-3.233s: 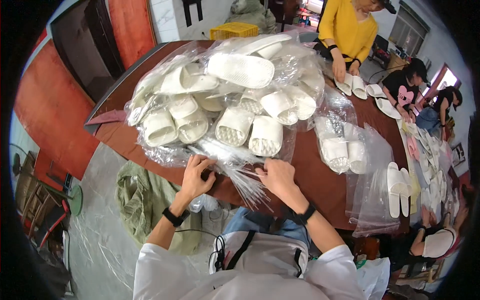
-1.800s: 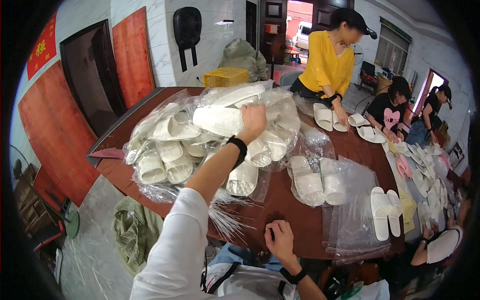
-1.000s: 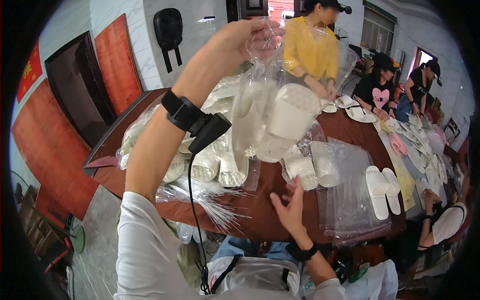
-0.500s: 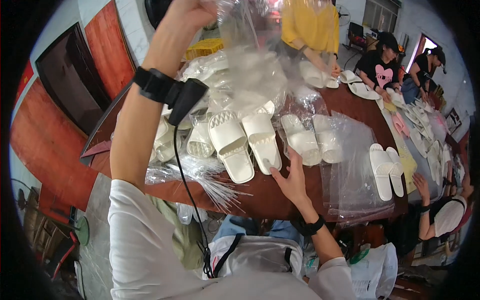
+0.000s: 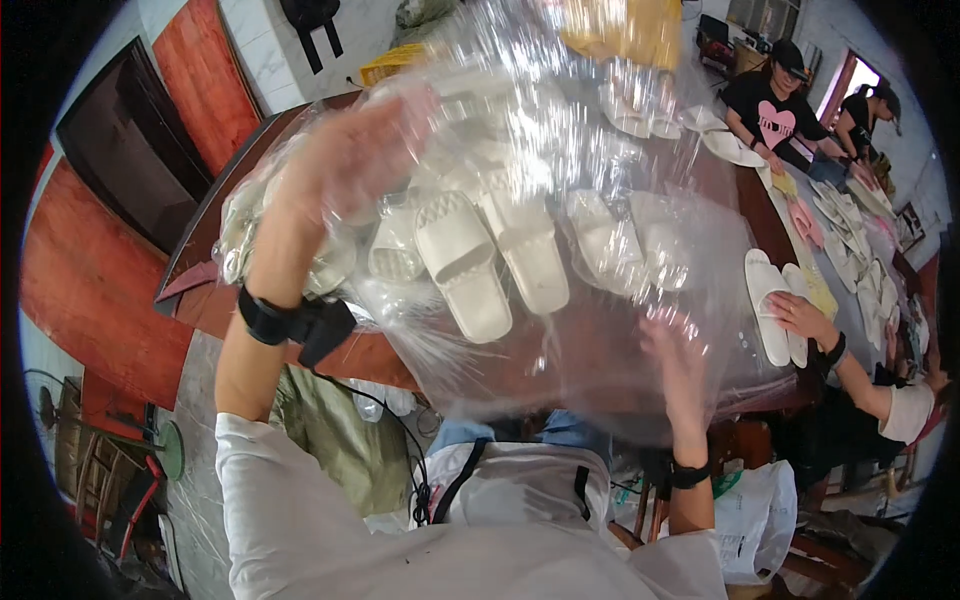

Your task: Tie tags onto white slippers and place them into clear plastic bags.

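Note:
A large clear plastic bag (image 5: 600,370) is spread in the air over the table's front, blurred by motion. Through it shows a pair of white slippers, the left slipper (image 5: 478,300) and the right slipper (image 5: 540,280), lying toes away from me. My left hand (image 5: 375,150) is at the bag's upper left, too smeared to show its fingers' grip. Against the bag's lower right is my right hand (image 5: 678,350), seen blurred through or beside the film. A second pair of bagged slippers (image 5: 610,240) lies just right of the first.
More bagged white slippers (image 5: 250,220) are heaped at the left. A co-worker's hand (image 5: 797,315) rests on white slippers (image 5: 765,300) at the right. Other people stand along the far right side, where loose slippers (image 5: 840,240) lie. A yellow crate (image 5: 392,63) stands behind the table.
The bag has come down and spread toward me over the slippers. My left hand has lowered; my right hand has left the slipper and moved right. A co-worker's hand has reached the right-hand slippers.

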`<state>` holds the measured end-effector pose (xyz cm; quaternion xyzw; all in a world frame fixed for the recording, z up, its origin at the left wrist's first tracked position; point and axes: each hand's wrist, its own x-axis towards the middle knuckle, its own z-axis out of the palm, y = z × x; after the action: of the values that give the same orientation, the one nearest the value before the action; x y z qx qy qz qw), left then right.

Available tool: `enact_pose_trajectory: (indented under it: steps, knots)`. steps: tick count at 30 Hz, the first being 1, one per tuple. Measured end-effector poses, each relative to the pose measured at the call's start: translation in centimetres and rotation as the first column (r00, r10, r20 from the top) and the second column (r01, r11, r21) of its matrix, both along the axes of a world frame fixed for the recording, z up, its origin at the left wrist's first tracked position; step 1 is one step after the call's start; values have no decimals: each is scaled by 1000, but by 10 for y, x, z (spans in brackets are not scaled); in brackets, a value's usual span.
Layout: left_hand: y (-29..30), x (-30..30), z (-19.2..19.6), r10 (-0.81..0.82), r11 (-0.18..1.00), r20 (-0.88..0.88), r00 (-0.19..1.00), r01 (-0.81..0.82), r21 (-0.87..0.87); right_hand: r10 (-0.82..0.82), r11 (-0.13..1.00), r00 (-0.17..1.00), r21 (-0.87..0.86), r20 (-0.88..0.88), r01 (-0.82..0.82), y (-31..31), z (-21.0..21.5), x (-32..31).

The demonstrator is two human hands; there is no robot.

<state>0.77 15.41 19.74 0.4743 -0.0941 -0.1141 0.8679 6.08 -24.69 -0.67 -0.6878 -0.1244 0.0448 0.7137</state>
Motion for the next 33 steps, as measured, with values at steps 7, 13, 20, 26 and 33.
enact_pose_trajectory:
  steps: [7,13,20,26,33]
  knots:
    - [-34,21,-163,213,938,-358,909,-88,335,259,956,947,-92,-189,-280,-38,3,-25]
    - [-40,35,-199,148,730,-141,979,-12,684,164,966,958,-157,-235,-204,-22,-14,-6]
    - [-38,40,-200,52,504,253,966,-244,828,159,974,969,-132,-187,-185,-2,-22,25]
    - [-26,26,-195,130,435,235,963,-268,859,15,986,998,-166,-64,-25,-10,-29,24]
    - [-26,13,-194,213,801,4,977,-177,572,-12,980,997,-199,-80,-5,-32,-27,9]
